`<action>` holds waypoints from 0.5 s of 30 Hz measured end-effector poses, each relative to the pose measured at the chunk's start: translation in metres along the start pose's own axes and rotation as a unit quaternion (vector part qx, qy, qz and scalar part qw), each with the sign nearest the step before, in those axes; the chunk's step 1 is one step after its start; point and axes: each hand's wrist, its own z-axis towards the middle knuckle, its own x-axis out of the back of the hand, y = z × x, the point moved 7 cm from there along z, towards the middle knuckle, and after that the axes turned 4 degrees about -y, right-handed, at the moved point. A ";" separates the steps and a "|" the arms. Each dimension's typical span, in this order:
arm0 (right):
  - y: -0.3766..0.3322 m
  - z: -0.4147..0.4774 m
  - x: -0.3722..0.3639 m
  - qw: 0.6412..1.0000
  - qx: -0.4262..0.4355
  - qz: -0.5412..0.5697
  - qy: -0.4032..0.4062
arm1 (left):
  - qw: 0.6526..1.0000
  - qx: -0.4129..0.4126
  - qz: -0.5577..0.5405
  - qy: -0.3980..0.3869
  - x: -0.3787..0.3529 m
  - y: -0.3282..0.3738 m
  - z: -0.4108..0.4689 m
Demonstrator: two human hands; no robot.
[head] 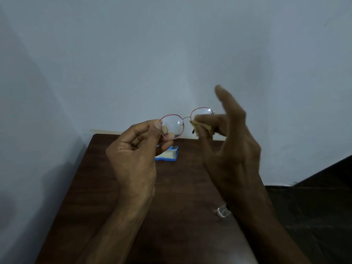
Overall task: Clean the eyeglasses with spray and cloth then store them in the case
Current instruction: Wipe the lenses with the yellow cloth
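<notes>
Round eyeglasses (187,117) with a thin pink-red rim are held up above the table. My left hand (136,149) pinches the left lens rim between thumb and fingertips. My right hand (228,138) pinches a small yellowish cloth (198,128) against the right lens, its other fingers raised and spread. An open blue case (168,154) with a pale lining lies on the dark brown table (181,187), beneath and behind the hands. A small clear spray bottle (223,210) lies on the table, partly hidden by my right wrist.
The table stands against a pale bluish wall, with a wall close on the left too. A dark floor and a dark sloping surface lie to the right of the table.
</notes>
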 end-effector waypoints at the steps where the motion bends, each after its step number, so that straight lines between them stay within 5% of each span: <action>1: 0.008 0.003 0.004 1.000 -0.011 0.000 0.015 | 1.000 -0.001 -0.004 -0.004 0.000 0.000 -0.001; 15: -0.011 0.021 0.004 0.999 -0.002 0.032 -0.005 | 0.997 -0.072 0.011 -0.014 -0.007 0.022 -0.011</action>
